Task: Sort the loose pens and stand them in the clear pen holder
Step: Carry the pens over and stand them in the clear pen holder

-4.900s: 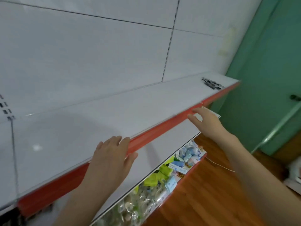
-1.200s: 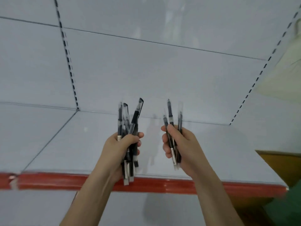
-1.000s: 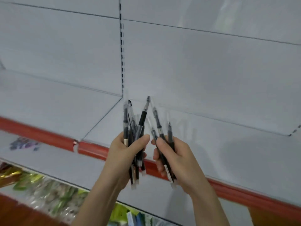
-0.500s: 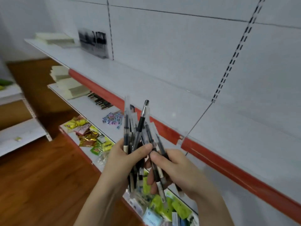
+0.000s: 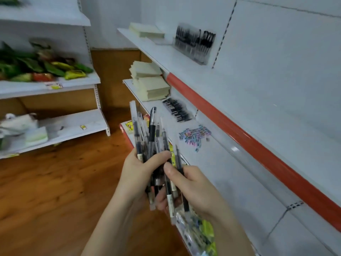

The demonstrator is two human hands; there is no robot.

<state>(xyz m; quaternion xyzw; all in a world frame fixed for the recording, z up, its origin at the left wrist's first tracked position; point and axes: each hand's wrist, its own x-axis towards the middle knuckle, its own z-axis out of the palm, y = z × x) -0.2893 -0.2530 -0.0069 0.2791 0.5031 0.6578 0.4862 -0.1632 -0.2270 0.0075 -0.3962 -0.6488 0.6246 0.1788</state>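
Note:
Both hands hold one bundle of black pens (image 5: pixel 150 137) upright at the centre of the view. My left hand (image 5: pixel 137 174) grips the bundle with the thumb across its front. My right hand (image 5: pixel 191 187) grips the lower right part of the bundle, fingers curled under it. The clear pen holder (image 5: pixel 192 44), with several black pens standing in it, sits far back on the upper white shelf (image 5: pixel 230 85) against the wall. More loose black pens (image 5: pixel 177 109) lie in a row on the lower shelf.
Stacks of pale yellow notepads (image 5: pixel 151 85) sit on both shelves at the far end. Small coloured items (image 5: pixel 195 135) are scattered on the lower shelf. Snack packets (image 5: pixel 201 235) lie on the bottom shelf. Another shelf unit with green packets (image 5: pixel 42 65) stands left, across the wooden floor (image 5: pixel 55 182).
The two separate handfuls of pens came together into one bundle held by both hands. The view swung left along the shelving, and the pen holder and notepads came into sight.

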